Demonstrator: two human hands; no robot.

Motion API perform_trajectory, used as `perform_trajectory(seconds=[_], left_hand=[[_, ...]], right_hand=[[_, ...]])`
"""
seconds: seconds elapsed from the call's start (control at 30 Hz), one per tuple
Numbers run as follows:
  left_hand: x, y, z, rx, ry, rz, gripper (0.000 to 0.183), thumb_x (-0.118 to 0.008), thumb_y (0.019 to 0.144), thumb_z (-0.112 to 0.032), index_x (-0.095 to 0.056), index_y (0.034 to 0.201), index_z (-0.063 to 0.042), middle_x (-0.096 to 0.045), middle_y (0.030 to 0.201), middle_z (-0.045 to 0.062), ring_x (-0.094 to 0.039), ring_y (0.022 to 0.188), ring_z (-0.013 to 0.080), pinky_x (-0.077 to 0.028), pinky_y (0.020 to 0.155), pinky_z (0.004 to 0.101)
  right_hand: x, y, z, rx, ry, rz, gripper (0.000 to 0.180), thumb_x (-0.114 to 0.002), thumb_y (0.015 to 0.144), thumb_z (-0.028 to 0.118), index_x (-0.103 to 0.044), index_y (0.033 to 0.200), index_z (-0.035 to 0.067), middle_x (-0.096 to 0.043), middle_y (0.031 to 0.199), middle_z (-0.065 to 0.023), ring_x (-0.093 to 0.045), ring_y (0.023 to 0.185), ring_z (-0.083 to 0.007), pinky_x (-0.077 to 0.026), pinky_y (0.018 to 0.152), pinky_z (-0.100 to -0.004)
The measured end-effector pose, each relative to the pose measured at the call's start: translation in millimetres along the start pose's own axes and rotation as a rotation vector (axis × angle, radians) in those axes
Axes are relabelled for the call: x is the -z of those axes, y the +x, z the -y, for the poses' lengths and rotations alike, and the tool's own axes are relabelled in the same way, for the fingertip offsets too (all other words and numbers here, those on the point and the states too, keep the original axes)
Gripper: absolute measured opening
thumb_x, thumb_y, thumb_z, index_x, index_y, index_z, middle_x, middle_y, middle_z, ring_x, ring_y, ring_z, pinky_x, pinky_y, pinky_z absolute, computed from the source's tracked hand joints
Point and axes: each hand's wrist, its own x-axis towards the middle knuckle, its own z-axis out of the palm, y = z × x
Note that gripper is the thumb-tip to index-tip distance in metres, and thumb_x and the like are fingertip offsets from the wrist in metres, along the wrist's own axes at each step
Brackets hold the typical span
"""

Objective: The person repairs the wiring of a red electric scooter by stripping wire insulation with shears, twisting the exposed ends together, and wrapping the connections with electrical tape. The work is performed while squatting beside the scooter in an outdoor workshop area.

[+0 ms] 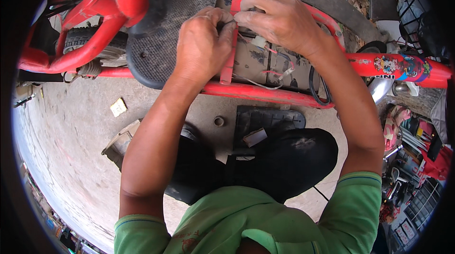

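Observation:
Above the red metal crossbar of a scooter-like vehicle, the fingertips of both hands come together. My left hand pinches a thin wire, mostly hidden by the fingers. My right hand, with a ring on one finger, grips the same small spot from the other side. Just below lies a white plug connector with a pinkish wire running towards the fingertips. A second white connector joins red and pale wires on the dusty battery pack. My left wrist is beside the black textured footboard.
The red tubular frame surrounds the batteries, with a black cable loop at its right. A wheel is at left. On the concrete are a black plastic cover, a ring-shaped part and a yellowish scrap.

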Motion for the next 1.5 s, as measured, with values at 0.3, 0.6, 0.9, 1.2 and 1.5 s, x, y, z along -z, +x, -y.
perform_trajectory(seconds=[0.3, 0.6, 0.9, 1.2, 1.5], left_hand=[[3.3, 1.0, -2.9, -0.006, 0.015, 0.028, 0.012, -0.073, 0.087, -0.006, -0.071, 0.094, 0.004, -0.070, 0.088, 0.018, -0.072, 0.077, 0.0285, -0.055, 0.074, 0.0362], [0.1, 2.0, 5.4, 0.051, -0.025, 0.003, 0.012, -0.073, 0.092, -0.007, -0.072, 0.098, 0.004, -0.074, 0.080, 0.011, -0.069, 0.073, 0.0117, -0.055, 0.069, 0.0290], [1.1, 3.4, 1.6, 0.057, 0.004, -0.003, 0.012, -0.072, 0.092, -0.006, -0.072, 0.099, 0.004, -0.075, 0.083, 0.010, -0.069, 0.075, 0.0112, -0.055, 0.071, 0.0291], [-0.7, 1.9, -0.4, 0.090, -0.098, -0.021, 0.009, -0.073, 0.085, -0.007, -0.072, 0.090, 0.001, -0.071, 0.089, 0.019, -0.070, 0.084, 0.0385, -0.055, 0.078, 0.0424], [-2.3, 0.6, 2.2, 0.001, -0.013, -0.039, 0.011, -0.074, 0.089, -0.006, -0.073, 0.095, 0.002, -0.073, 0.087, 0.013, -0.073, 0.079, 0.0204, -0.056, 0.075, 0.0322]], right_hand=[[1.7, 9.4, 4.6, -0.143, 0.103, 0.191, 0.010, -0.066, 0.088, 0.015, -0.066, 0.091, 0.006, -0.064, 0.095, -0.0101, -0.067, 0.086, -0.0335, -0.054, 0.075, -0.0452], [0.9, 21.1, -2.1, -0.503, 0.518, 0.323, 0.021, -0.067, 0.095, 0.018, -0.070, 0.101, -0.002, -0.070, 0.089, -0.0149, -0.066, 0.081, -0.0268, -0.053, 0.078, -0.0381], [9.2, 24.0, -4.6, -0.551, 0.727, 0.270, 0.027, -0.072, 0.094, 0.019, -0.071, 0.106, -0.004, -0.073, 0.094, -0.0130, -0.067, 0.087, -0.0181, -0.053, 0.082, -0.0341], [5.9, 14.5, -1.1, -0.407, 0.457, 0.222, 0.023, -0.069, 0.090, 0.023, -0.072, 0.095, 0.001, -0.071, 0.084, -0.0189, -0.070, 0.080, -0.0342, -0.054, 0.073, -0.0426], [0.6, 27.1, 9.1, -0.840, 0.687, 0.367, 0.019, -0.068, 0.088, 0.017, -0.069, 0.086, -0.002, -0.063, 0.072, -0.0077, -0.061, 0.070, -0.0183, -0.049, 0.067, -0.0351]])
